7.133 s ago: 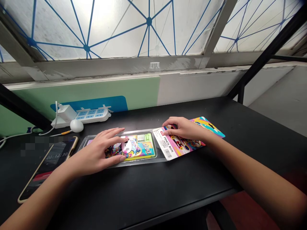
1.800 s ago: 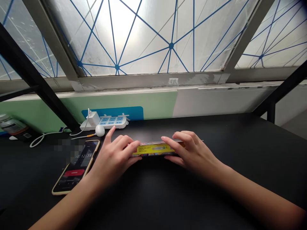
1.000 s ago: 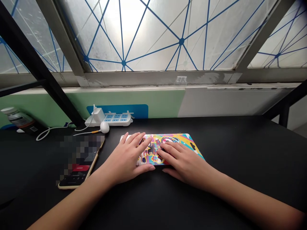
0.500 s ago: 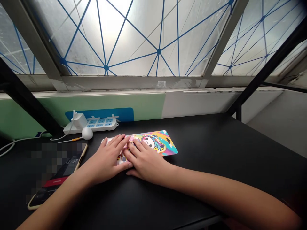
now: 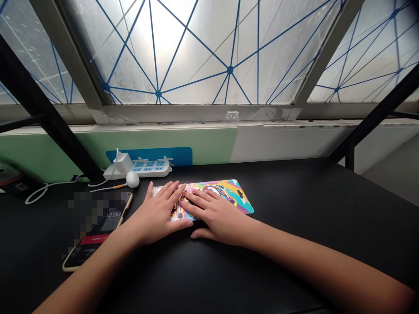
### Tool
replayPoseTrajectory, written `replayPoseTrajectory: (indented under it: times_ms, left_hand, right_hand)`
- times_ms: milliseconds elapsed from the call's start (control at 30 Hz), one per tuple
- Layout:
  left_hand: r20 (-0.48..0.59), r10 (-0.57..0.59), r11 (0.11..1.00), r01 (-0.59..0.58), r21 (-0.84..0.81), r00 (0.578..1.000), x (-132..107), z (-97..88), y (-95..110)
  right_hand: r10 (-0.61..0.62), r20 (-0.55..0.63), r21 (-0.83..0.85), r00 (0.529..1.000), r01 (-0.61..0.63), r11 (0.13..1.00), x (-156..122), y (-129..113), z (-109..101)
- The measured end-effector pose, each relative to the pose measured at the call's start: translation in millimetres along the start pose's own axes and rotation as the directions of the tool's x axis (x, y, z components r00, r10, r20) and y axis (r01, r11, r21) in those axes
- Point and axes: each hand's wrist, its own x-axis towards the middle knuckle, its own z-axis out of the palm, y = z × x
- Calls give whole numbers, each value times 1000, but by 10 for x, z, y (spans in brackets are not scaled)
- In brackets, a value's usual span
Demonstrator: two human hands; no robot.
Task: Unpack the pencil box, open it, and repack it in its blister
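The left hand [image 5: 162,214] and right hand [image 5: 219,218] lie flattened and spread, apparently not gripping, over the card [image 5: 236,195] on the desk [image 5: 301,209], where uneven pressure could make it skid or bend.

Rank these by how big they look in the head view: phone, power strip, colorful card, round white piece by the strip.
Largest to smallest:
1. Colorful card and phone: too close to rank, both partly covered
2. Power strip
3. Round white piece
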Motion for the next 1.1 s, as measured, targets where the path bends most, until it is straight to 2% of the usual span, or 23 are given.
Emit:
replayPoseTrajectory:
  times_ms: [400,633,767,867,967,1100]
  left_hand:
    - [-5,-43,999,43,15,999,-16,-40,39]
    - [36,-50,999,49,8,998,-12,-40,34]
    - [28,-28,999,27,22,999,-14,-55,56]
    - [26,1,999,-2,32,1000,-22,-88,67]
    - [-1,51,998,-51,44,999,-42,-128,90]
    - [-64,180,983,-177,39,982,-64,-118,220]
  right_hand:
    - [26,39,18,999,-27,999,-168,122,-21]
    - [118,4,-14,993,-118,993,-632,374,-59]
    - [180,-83,-82,980,-187,979,-954,504,-74]
    - [176,-165,-136,971,-199,971,-1101,564,-92]
    - [157,-208,-177,965,-195,965,-1076,525,-105]
    - [125,-183,-172,975,-157,973,-791,299,-61]
